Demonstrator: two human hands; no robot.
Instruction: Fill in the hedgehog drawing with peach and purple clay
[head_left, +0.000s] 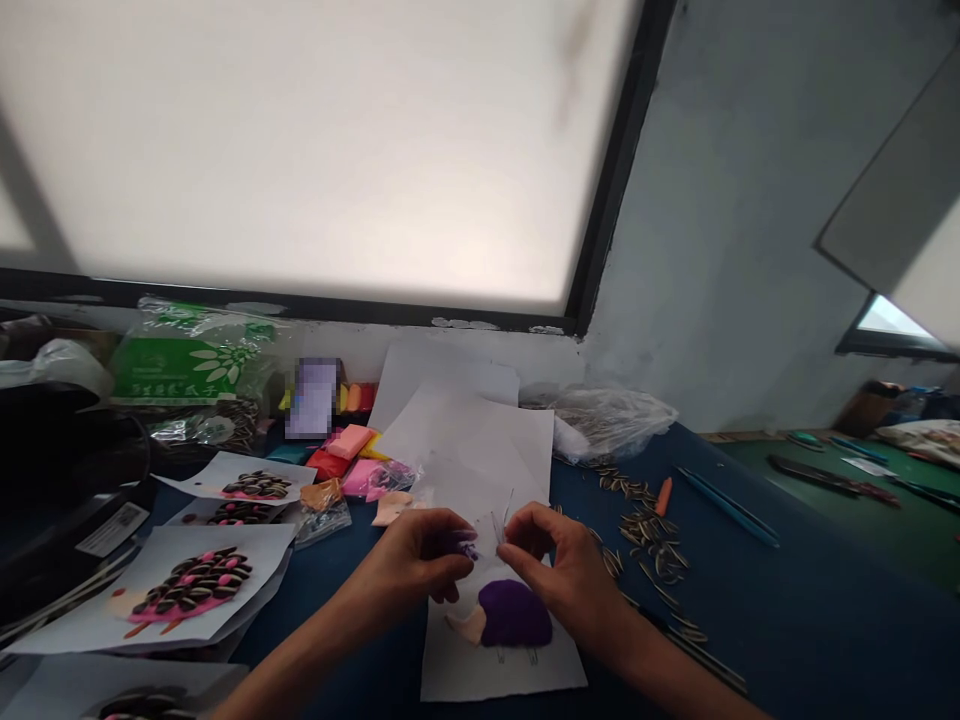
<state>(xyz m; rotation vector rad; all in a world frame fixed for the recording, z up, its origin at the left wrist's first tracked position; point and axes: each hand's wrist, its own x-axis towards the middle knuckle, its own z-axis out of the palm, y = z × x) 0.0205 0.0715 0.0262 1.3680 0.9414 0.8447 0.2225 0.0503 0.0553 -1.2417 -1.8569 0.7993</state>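
Observation:
My left hand (431, 555) is closed around a lump of purple modelling clay (466, 546), mostly hidden by the fingers. Between the thumb and fingertips of my right hand (551, 560) is a thin, clear plastic wrapper (498, 525). Both hands hover close together above a white paper sheet (450, 675). On that sheet lies a hedgehog-like figure with a flat purple clay body (516, 614) and a pale pointed clay snout (468, 626). Small legs are drawn below the body.
Finished seed-covered hedgehog pictures (191, 580) are stacked at left. Coloured clay packs (352, 445) and blank paper sheets (465, 440) lie at the back. Loose sunflower seeds (652, 535), an orange clay stick (664, 496) and blue tools (731, 508) are at right.

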